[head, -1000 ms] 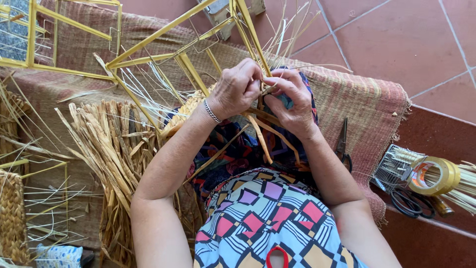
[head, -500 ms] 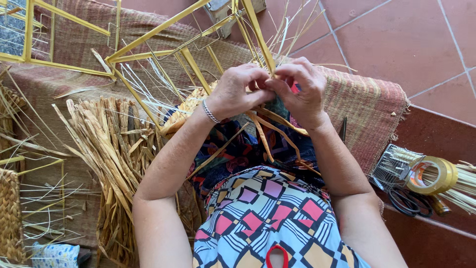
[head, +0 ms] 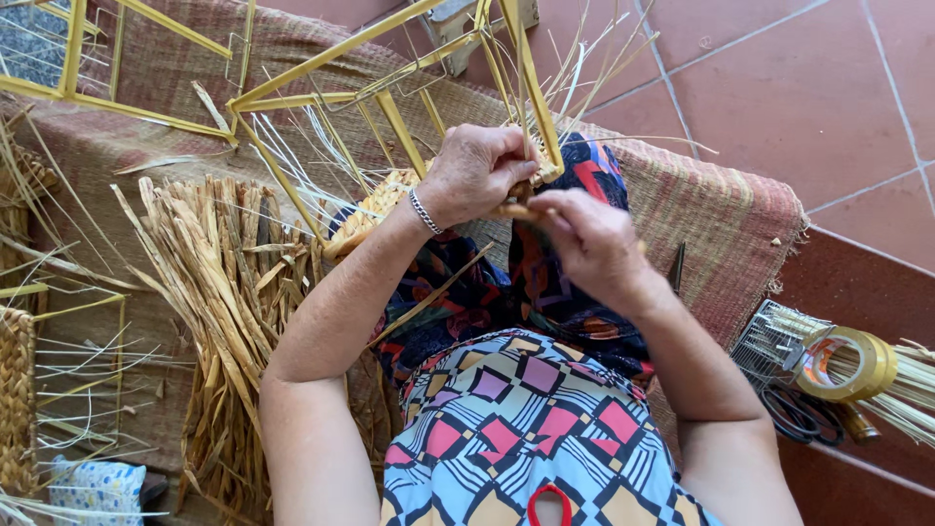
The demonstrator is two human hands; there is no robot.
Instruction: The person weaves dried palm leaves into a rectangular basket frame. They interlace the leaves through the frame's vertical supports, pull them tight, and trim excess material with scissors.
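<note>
The left hand (head: 477, 170) is closed around the lower corner of a yellow frame (head: 390, 63), with the fingers curled over the frame bar and the straw strands (head: 511, 209) that cross it. A metal bracelet (head: 422, 210) sits on the left wrist. The right hand (head: 589, 244) lies just beside the left hand, touching it at the fingertips; its fingers are pinched shut on the same straw strands. What lies under the right palm cannot be told.

The yellow frame rests tilted on the person's lap, over a woven mat (head: 701, 205) that covers the seat area. The frame's open bars extend toward the far left corner of the mat. Loose pale fibres (head: 584, 78) project upward from the worked corner of the frame, past the far edge of the mat.

A bundle of dried straw (head: 229, 302) lies along the left side of the mat, near the left forearm, and hangs over its near edge. A woven braided strip (head: 18, 390) lies at the left edge of the view, well apart from both hands.

Beyond the right edge of the mat, on the red tile floor (head: 779, 88), stand a roll of tape (head: 842, 362) and a small wire basket (head: 769, 336). Dark scissors (head: 794, 414) lie just beside the basket.
</note>
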